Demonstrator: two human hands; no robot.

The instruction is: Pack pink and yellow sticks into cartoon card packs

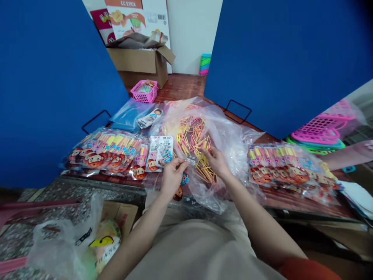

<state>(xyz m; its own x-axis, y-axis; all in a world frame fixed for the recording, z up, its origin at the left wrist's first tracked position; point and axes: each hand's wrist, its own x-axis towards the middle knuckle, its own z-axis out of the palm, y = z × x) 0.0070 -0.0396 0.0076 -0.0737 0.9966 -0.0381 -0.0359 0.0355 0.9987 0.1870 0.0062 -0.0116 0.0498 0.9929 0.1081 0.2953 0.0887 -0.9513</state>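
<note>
My left hand (172,175) pinches a small clear printed packet (186,171) at its top edge, in front of me over the low wooden table (180,87). My right hand (215,160) rests with curled fingers on a big clear plastic bag (230,144) filled with thin yellow and pink sticks (192,136); its fingertips touch the sticks and the packet's mouth. A short stack of printed packets (161,152) lies just left of my left hand.
Filled cartoon packets lie in a pile at left (107,153) and another at right (288,171). A pink basket (144,91) and an open cardboard box (140,60) stand behind. Stacked baskets (320,132) sit far right, near another person's arm (346,155). A plastic bag (67,245) lies on the floor.
</note>
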